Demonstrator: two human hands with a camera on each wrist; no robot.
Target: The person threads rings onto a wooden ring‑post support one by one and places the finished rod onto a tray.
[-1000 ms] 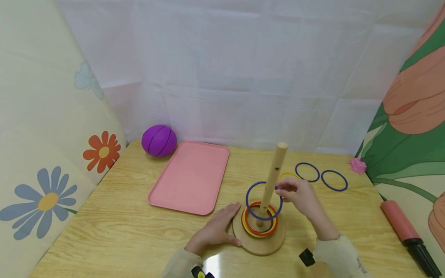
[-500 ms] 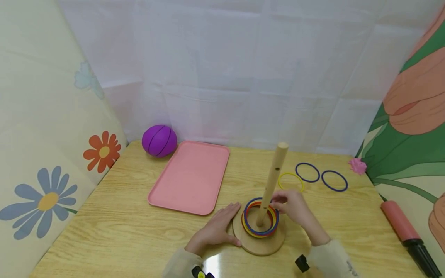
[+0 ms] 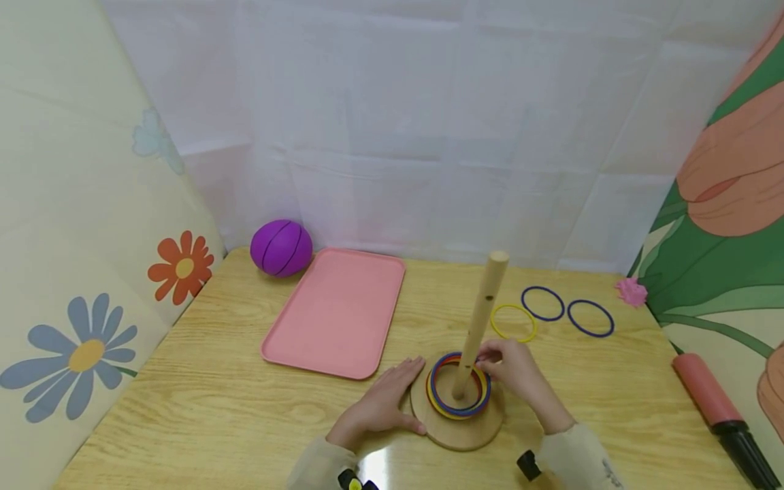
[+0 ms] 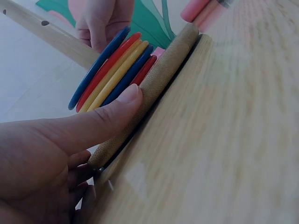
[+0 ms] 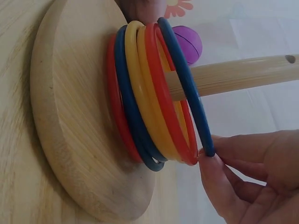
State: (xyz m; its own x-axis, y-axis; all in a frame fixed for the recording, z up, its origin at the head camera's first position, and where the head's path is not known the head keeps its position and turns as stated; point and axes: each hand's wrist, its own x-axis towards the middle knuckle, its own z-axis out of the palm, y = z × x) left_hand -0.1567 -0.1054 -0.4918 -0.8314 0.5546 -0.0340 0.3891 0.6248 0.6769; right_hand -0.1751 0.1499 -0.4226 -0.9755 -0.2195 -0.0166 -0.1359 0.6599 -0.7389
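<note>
A wooden peg rises from a round wooden base, with a stack of red, yellow and blue rings around its foot. My right hand pinches the topmost blue ring between thumb and fingertips at its right side. That ring encircles the peg and sits tilted over the red ring, touching the stack at one side. My left hand lies against the base's left edge, fingers straight and thumb spread. Its thumb presses the base's rim in the left wrist view.
Behind the peg lie a yellow ring and two blue rings, one of them a blue ring at right. A pink tray and purple ball are at left. A pink-and-black pump and small pink object lie at right.
My right hand has lowered the blue ring around the peg, from partway up down to the stack, still pinching it. The left hand has stayed at the base.
</note>
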